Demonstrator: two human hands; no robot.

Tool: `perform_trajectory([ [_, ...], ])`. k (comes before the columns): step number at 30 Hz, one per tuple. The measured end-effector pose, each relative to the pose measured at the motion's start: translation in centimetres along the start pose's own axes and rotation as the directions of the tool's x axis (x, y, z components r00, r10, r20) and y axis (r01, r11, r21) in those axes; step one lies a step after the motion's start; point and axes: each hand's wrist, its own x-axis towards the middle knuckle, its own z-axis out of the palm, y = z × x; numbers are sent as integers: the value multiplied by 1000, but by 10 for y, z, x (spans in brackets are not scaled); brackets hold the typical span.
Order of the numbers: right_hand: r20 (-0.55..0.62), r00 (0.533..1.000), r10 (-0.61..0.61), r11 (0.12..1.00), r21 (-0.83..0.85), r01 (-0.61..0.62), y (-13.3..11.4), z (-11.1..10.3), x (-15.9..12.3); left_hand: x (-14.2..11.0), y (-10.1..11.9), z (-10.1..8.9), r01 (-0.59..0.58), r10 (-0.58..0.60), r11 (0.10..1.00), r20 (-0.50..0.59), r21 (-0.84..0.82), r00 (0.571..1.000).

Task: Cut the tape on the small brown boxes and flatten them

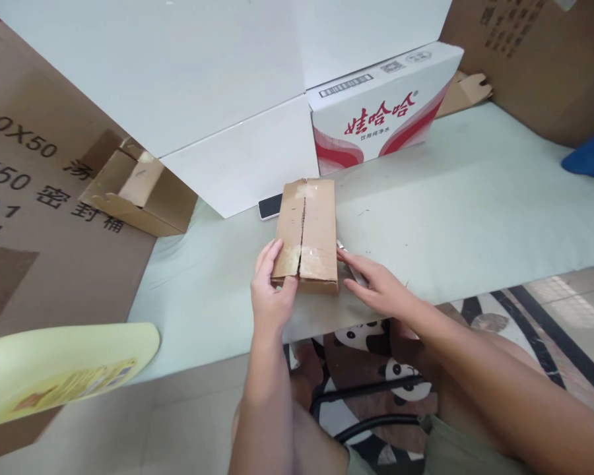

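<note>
A small brown cardboard box (319, 221) lies on the pale green cloth, its top seam dark and partly parted. Pieces of clear tape cross the seam at both ends. My left hand (271, 290) grips the box's near left corner, thumb on the front edge and fingers along the side. Just right of the box, my right hand (383, 288) is closed round a slim silver tool that looks like a utility knife (359, 276). Its tip points toward the box's right side; whether it touches is unclear. A dark-screened phone (269, 207) sits partly behind the box.
Behind stand white panels (257, 158) and a white and red water carton (376, 125). An opened cardboard box (143, 191) and a large printed carton (54, 198) are at left. A yellow-green plastic container (79, 356) juts in at front left. Blue material (591, 155) lies far right.
</note>
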Motion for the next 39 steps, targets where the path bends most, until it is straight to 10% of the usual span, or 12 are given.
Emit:
perform_trajectory([
  [6,35,999,-27,1000,-3,27,-5,-3,1,4,3,-1,-51,74,994,-240,100,968],
  [11,37,997,65,997,39,-66,-10,-11,0,8,-14,-7,184,-251,960,-363,-210,897],
  [15,90,987,135,977,154,-148,-10,-14,-3,8,-26,-11,256,-377,900,-339,-353,862],
  [26,-111,971,213,878,457,-141,-4,-8,-2,7,-31,5,191,-270,928,-222,-321,937],
  [32,-212,940,266,931,-197,-308,4,-22,3,9,-16,-5,-35,-55,981,-455,-188,889],
  [36,-39,955,293,822,-501,-272,0,-25,6,15,-11,-14,191,-308,923,-341,-335,888],
  [39,41,950,308,809,-537,-239,-9,-23,6,19,-4,-14,383,-529,805,-255,-454,810],
])
